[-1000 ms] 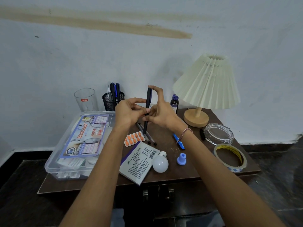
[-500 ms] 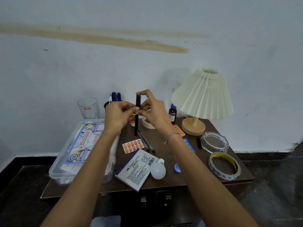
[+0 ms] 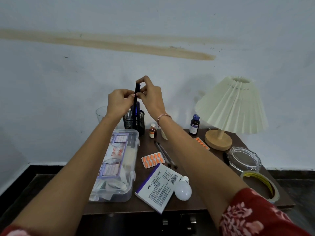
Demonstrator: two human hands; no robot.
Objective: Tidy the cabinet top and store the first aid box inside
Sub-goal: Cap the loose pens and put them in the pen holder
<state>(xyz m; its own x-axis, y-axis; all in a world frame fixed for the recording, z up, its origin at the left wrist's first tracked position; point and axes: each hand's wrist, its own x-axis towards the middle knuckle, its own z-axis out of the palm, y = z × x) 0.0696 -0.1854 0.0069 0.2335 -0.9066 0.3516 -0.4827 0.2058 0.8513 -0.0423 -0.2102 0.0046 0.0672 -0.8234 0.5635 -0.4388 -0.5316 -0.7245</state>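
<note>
Right now, seen from your head camera, both of your hands are raised above the back of the cabinet top [image 3: 190, 200], pinching a dark pen [image 3: 136, 94] that stands nearly upright between them. Your left hand [image 3: 119, 102] closes thumb and fingertips on the pen's middle from the left side; your right hand [image 3: 150, 97] grips it from the right, with the forefinger curled over the pen's top end. The pen's lower end hangs just above a black mesh pen holder [image 3: 134, 122], which already has other pens standing in it. A clear drinking glass [image 3: 100, 113] stands to the left of the holder, partly hidden behind your left wrist.

The first aid box [image 3: 117, 166], clear plastic with a printed label on its lid, lies on the left part of the cabinet top under your left forearm, lid shut, its near end reaching toward the front edge. Beside it to the right lies an orange pill strip [image 3: 153, 160], and just beyond that two dark pencils [image 3: 164, 154] lie side by side. A white stamp-pad box [image 3: 158, 186] sits near the front edge, with a white light bulb [image 3: 183, 189] touching its right side.

Behind your right arm stand a small brown bottle [image 3: 152, 130] and a darker bottle with a blue cap [image 3: 194, 125]. A second pill strip [image 3: 202, 143] lies next to the wooden base of a lamp [image 3: 231, 106] with a pleated cream shade. On the right edge sit a glass ashtray [image 3: 244, 159] and a roll of tape [image 3: 259, 186], near each other.
</note>
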